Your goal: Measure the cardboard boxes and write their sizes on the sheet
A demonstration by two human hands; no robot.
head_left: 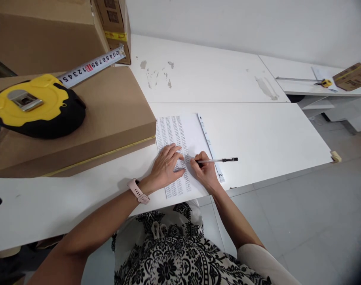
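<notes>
A sheet of paper [195, 126] lies on the white table, its left part covered with several columns of small handwriting. My right hand [206, 170] grips a pen [220, 160] with a clear barrel and black end, its tip side down at the paper near the rightmost written column. My left hand [168, 166] rests flat on the written columns, fingers spread and holding nothing, with a pink watch band [138, 192] on the wrist. Along the paper's right side shows a strip with light blue printing [210, 146], partly under my right hand.
On my left stands a cardboard box [118, 103] with a yellow and black tape measure [35, 105] on top, its blade [91, 66] pulled out. More boxes [46, 35] stand behind. Far right are another tape measure [326, 83] and a small box [352, 77]. The table's front edge runs close to me.
</notes>
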